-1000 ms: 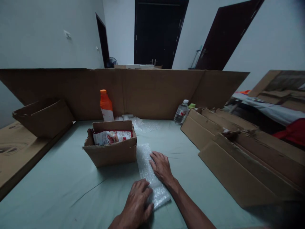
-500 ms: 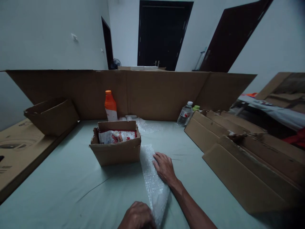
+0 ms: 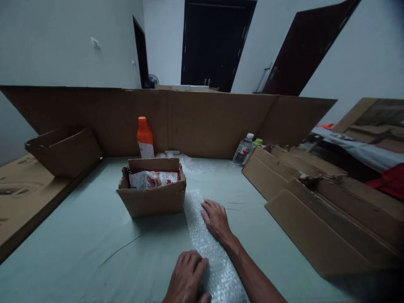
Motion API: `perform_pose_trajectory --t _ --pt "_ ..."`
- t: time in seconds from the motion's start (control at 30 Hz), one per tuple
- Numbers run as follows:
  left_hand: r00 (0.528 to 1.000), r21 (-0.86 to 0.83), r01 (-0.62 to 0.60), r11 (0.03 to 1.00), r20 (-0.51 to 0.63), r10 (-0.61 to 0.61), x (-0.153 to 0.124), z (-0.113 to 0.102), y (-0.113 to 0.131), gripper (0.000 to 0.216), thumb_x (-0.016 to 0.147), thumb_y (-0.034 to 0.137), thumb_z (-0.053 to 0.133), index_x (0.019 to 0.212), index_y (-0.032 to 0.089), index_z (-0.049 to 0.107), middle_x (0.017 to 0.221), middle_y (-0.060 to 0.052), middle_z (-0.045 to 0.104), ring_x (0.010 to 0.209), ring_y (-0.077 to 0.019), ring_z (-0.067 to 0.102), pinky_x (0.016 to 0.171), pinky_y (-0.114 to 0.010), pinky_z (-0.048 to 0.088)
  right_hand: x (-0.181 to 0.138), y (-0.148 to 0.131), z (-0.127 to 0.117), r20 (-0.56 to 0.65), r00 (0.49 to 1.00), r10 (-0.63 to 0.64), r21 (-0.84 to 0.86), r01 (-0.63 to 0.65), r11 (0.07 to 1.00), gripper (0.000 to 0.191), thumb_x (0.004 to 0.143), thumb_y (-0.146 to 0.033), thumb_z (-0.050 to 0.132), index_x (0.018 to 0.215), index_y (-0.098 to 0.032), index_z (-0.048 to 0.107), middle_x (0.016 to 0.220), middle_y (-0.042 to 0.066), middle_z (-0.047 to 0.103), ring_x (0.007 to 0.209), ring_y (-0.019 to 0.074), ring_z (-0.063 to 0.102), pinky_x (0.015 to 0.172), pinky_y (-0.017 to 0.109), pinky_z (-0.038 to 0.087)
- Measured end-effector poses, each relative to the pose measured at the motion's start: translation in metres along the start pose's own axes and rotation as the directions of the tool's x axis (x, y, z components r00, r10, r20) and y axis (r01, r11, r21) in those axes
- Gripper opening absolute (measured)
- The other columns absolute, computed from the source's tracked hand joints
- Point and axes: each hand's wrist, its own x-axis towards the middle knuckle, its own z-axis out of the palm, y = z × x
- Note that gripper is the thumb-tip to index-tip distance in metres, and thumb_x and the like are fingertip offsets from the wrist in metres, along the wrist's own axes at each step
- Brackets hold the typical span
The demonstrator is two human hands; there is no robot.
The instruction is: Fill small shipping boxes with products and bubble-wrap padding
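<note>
A long strip of bubble wrap (image 3: 199, 229) lies flat on the pale green cloth, running from beside the small cardboard box to the bottom edge of the view. My right hand (image 3: 216, 221) rests on the strip's right edge, fingers stretched forward and open. Nearer to me, my left hand (image 3: 188, 271) lies over its left edge, open with the thumb apart; its lower part is cut off by the frame. Left of the strip's far end stands the small cardboard box (image 3: 154, 204), holding a white and red printed packet (image 3: 151, 179).
An orange-topped bottle (image 3: 145, 136) and crumpled clear plastic (image 3: 195, 165) stand before a cardboard screen (image 3: 214, 126). A clear water bottle (image 3: 243, 150) is beside long cardboard boxes (image 3: 315, 229) at right. Another open box (image 3: 71, 153) sits at left.
My left hand has opened from a closed shape and shifted slightly forward. The near part of the bubble wrap, bunched before, now lies spread out. My right hand stays on the strip.
</note>
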Motion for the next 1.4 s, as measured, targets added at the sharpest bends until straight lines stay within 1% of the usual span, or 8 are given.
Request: perform_pose_trajectory --t 0.1,0.23,0.47,0.7,0.9,1.17,1.3,1.4 --pt "1.0 -0.013 0.016 1.0 -0.006 -0.016 0.0 -0.005 0.002 0.052 0.067 0.015 0.071 0.118 0.017 0.062 0.115 -0.013 0.062 0.104 -0.0298 0.055 0.094 -0.044 0.045 0.0 -0.001 -0.001 0.002 1.0 0.006 0.003 -0.006 1.0 0.03 0.095 -0.022 0.051 0.121 -0.022 0.067 0.131 0.011 0.065 0.122 0.0268 0.055 0.1 0.043 0.04" --pt "0.999 -0.016 -0.025 1.0 -0.03 0.025 -0.001 -0.01 0.002 0.037 0.066 0.011 0.066 0.101 0.017 0.063 0.108 -0.011 0.062 0.101 -0.0278 0.054 0.089 -0.042 0.045 0.001 -0.003 -0.003 0.007 1.0 0.012 0.009 -0.013 1.0 0.03 0.095 -0.021 0.051 0.12 -0.021 0.067 0.13 0.012 0.065 0.122 0.0278 0.055 0.1 0.045 0.04" --pt "0.995 -0.016 -0.062 0.998 -0.08 0.06 -0.008 -0.015 0.002 0.041 0.063 0.004 0.061 0.102 0.019 0.062 0.114 -0.01 0.063 0.106 -0.0272 0.055 0.094 -0.042 0.046 0.001 -0.005 -0.004 0.029 0.999 0.026 0.031 -0.027 0.999 0.031 0.096 -0.022 0.051 0.123 -0.021 0.066 0.134 0.012 0.063 0.125 0.0276 0.053 0.103 0.045 0.038" --pt "0.982 0.001 -0.134 0.991 -0.133 0.133 -0.016 -0.025 -0.006 0.034 0.074 0.001 0.053 0.102 0.021 0.06 0.112 -0.008 0.064 0.109 -0.0249 0.056 0.095 -0.04 0.049 0.0 0.003 -0.002 0.064 0.996 0.062 0.079 -0.067 0.995 0.033 0.093 -0.023 0.053 0.123 -0.022 0.067 0.136 0.01 0.062 0.126 0.0254 0.053 0.104 0.041 0.038" --pt "0.985 0.012 -0.116 0.993 -0.126 0.116 -0.018 -0.028 -0.008 0.031 0.075 0.002 0.054 0.099 0.02 0.06 0.11 -0.008 0.064 0.108 -0.0243 0.058 0.095 -0.041 0.05 0.0 0.009 -0.001 0.08 0.994 0.073 0.113 -0.082 0.99 0.033 0.092 -0.024 0.052 0.121 -0.023 0.068 0.136 0.008 0.063 0.126 0.0249 0.053 0.104 0.042 0.038" --pt "0.985 0.036 -0.108 0.994 -0.132 0.112 -0.017 -0.023 -0.01 0.032 0.077 0.005 0.054 0.104 0.019 0.06 0.11 -0.01 0.063 0.107 -0.0266 0.059 0.092 -0.044 0.051 -0.001 0.003 0.001 0.033 0.999 0.037 0.089 -0.04 0.995 0.031 0.093 -0.022 0.054 0.12 -0.021 0.068 0.134 0.011 0.063 0.126 0.0262 0.053 0.104 0.043 0.037" --pt "0.99 0.023 -0.105 0.994 -0.097 0.107 -0.016 -0.027 -0.008 0.035 0.076 0.006 0.056 0.109 0.018 0.06 0.111 -0.011 0.063 0.107 -0.0279 0.059 0.094 -0.046 0.051 -0.001 0.003 0.003 0.01 1.0 0.022 0.072 -0.023 0.997 0.03 0.094 -0.021 0.052 0.119 -0.022 0.067 0.133 0.011 0.064 0.124 0.0262 0.054 0.103 0.043 0.038" --pt "0.99 0.0 -0.093 0.996 -0.106 0.093 -0.018 -0.032 -0.006 0.034 0.077 0.006 0.056 0.108 0.018 0.061 0.111 -0.011 0.064 0.107 -0.0272 0.06 0.093 -0.043 0.052 -0.001 0.003 0.005 0.001 1.0 0.021 0.062 -0.021 0.998 0.029 0.093 -0.021 0.052 0.118 -0.021 0.068 0.132 0.011 0.064 0.122 0.0263 0.055 0.102 0.043 0.039"
